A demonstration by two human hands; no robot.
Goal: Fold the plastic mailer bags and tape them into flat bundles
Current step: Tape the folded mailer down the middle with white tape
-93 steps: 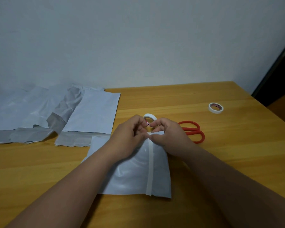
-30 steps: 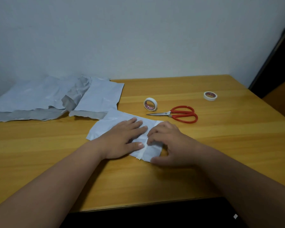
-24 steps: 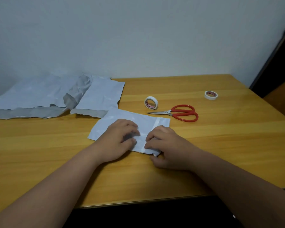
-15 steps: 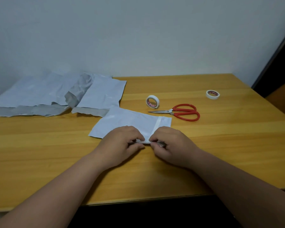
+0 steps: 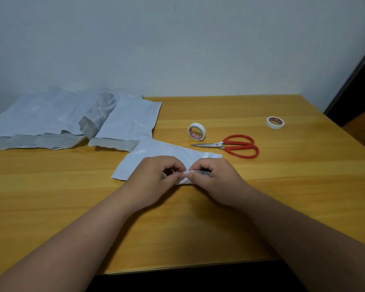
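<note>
Both hands pinch the near edge of the taped mailer bag point(image 5: 156, 153), centre frame.

Left hand point(image 5: 154, 180) and right hand point(image 5: 215, 180) have curled from flat pressing a second ago; fingers point(image 5: 178, 175) now closed on the near edge, lifting it off the tabletop point(image 5: 51, 207). Judgement: next fold starting, bundle not yet flat. Beyond, right of centre: tape roll point(image 5: 196, 131), red scissors point(image 5: 236, 146); second tape roll point(image 5: 275, 122) at far right. Unfolded mailer bags point(image 5: 51, 116) lie upper left, untouched.
</note>
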